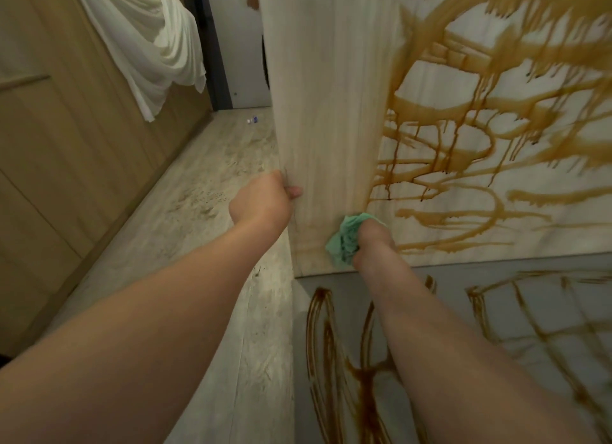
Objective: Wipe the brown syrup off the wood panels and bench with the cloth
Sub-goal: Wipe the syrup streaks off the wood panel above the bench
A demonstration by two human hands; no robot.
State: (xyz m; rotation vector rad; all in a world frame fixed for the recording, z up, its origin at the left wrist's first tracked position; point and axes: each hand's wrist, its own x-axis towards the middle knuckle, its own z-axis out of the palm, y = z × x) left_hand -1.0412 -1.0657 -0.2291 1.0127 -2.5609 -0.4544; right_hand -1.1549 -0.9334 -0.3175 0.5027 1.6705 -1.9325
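Observation:
My right hand grips a bunched green cloth and presses it against the lower corner where two pale wood panels meet. The right panel is covered in running brown syrup. The narrower left panel looks mostly free of syrup, and my left hand grips its outer edge, thumb on the face. Below, the grey bench top carries dark brown syrup loops on both sides of my right forearm.
A pale wooden floor runs along the left, with smudges and a small scrap of litter far off. Tan cupboard doors line the left wall, with a white sheet draped over them. A grey door frame stands behind.

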